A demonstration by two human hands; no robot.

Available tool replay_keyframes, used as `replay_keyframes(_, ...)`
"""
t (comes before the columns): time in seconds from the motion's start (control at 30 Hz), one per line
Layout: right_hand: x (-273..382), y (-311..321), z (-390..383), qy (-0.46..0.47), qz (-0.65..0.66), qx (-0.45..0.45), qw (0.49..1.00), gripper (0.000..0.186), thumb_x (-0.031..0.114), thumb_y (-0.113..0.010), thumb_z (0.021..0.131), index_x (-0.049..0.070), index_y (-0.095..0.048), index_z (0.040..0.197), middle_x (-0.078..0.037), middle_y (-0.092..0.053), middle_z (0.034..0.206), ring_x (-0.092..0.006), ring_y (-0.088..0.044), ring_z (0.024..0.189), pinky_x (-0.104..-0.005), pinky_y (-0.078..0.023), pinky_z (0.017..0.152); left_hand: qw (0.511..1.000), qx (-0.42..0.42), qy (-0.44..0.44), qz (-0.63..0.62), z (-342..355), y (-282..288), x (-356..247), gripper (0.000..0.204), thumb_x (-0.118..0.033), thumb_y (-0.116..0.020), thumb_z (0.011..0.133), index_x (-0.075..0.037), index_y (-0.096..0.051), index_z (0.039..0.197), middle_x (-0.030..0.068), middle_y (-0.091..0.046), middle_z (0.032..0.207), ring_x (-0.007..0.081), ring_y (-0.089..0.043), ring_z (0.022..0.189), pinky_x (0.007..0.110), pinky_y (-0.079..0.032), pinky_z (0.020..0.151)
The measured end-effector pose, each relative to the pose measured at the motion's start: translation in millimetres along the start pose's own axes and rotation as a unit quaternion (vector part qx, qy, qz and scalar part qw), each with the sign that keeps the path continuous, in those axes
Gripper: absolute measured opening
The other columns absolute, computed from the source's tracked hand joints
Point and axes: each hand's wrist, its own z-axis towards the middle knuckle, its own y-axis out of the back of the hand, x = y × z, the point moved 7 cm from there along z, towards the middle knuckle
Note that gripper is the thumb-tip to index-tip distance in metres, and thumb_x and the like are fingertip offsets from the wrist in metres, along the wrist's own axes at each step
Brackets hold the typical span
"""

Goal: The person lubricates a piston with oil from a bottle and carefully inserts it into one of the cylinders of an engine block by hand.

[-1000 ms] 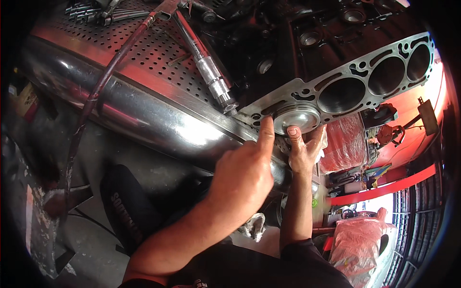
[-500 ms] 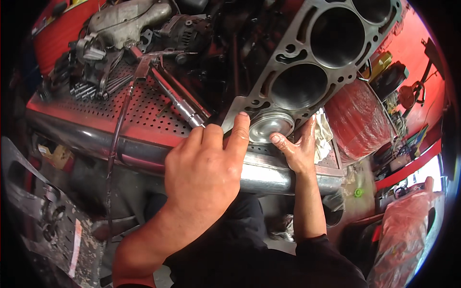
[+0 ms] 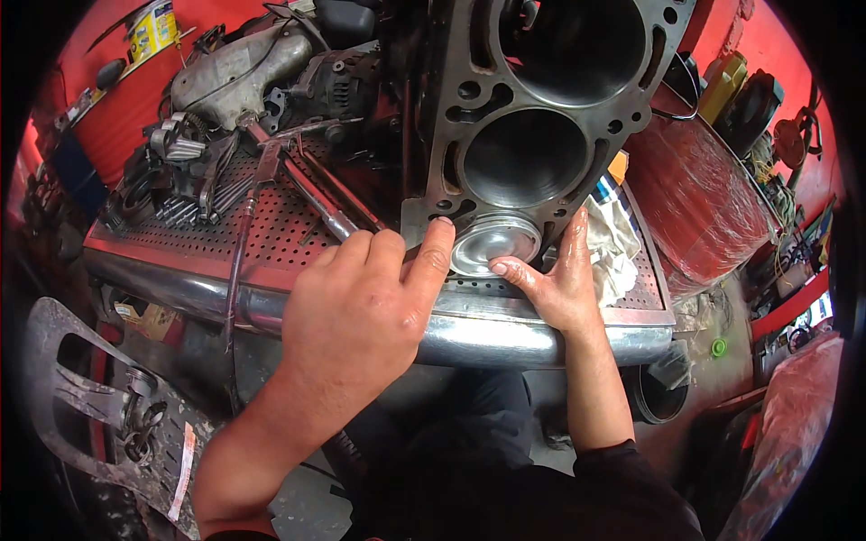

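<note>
A metal engine block (image 3: 532, 104) with open round bores stands at the bench's near edge. At its nearest bore sits a shiny piston (image 3: 496, 245), its crown toward me and its ring grooves showing along the upper rim. My right hand (image 3: 559, 279) cups the piston's right side, thumb on the crown and fingers along the block's edge. My left hand (image 3: 365, 293) is at the left of the piston, one digit stretched to the block face by the rim. Its other fingers curl under; what they grip is hidden.
The red perforated bench (image 3: 262, 257) has a rounded metal front edge. Left of the block lie a long socket tool (image 3: 329, 212), a hose (image 3: 236, 270) and several engine parts. A white cloth (image 3: 613, 243) and a plastic-wrapped red drum (image 3: 704, 194) are at the right.
The whole view has shifted, so more bench shows at the left. Both hands keep nearly the same places around the piston, my right thumb still on its crown.
</note>
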Motion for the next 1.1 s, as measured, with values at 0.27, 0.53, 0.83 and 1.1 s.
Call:
replay_keyframes(0.27, 0, 3, -1, 0.004, -0.039, 0.004, 0.999, 0.105, 0.032, -0.097, 0.071, 0.001, -0.035, 0.150, -0.020, -0.055, 0.137, -0.0313, -0.057, 0.128, -0.0423, -0.046, 0.110, 0.996, 0.063, -0.066, 0.004, 16, 9, 6, 0.055, -0.006, -0.068, 0.080, -0.006, -0.066, 0.135, 0.0050, -0.053, 0.081, 0.0225, -0.062, 0.074, 0.039, -0.053, 0.061)
replay_keyframes(0.53, 0, 3, 0, 0.009, -0.036, 0.000, 0.999, 0.105, 0.037, -0.097, 0.070, 0.001, -0.037, 0.149, -0.021, -0.054, 0.139, -0.0339, -0.057, 0.129, -0.0443, -0.047, 0.109, 0.998, 0.035, -0.051, -0.009, 18, 9, 0, 0.063, -0.001, -0.066, 0.078, -0.013, -0.065, 0.140, 0.0046, -0.051, 0.078, 0.0220, -0.061, 0.071, 0.039, -0.052, 0.059)
replay_keyframes(0.83, -2, 1, -2, -0.007, -0.021, 0.007, 1.000, 0.107, 0.040, -0.096, 0.071, 0.000, -0.036, 0.150, -0.022, -0.052, 0.140, -0.0348, -0.056, 0.131, -0.0450, -0.046, 0.110, 0.992, 0.101, -0.073, 0.030, 29, 15, -3, 0.060, -0.004, -0.066, 0.080, -0.012, -0.065, 0.140, 0.0042, -0.050, 0.076, 0.0219, -0.060, 0.068, 0.038, -0.052, 0.057)
replay_keyframes(1.1, -4, 2, -3, -0.041, -0.022, 0.019, 0.999, 0.098, 0.036, -0.092, 0.075, -0.004, -0.039, 0.148, -0.027, -0.053, 0.139, -0.0427, -0.054, 0.131, -0.0469, -0.045, 0.111, 0.985, 0.083, -0.114, 0.095, 32, 18, -14, 0.061, -0.006, -0.065, 0.080, -0.011, -0.064, 0.141, 0.0045, -0.049, 0.076, 0.0216, -0.058, 0.065, 0.037, -0.050, 0.055)
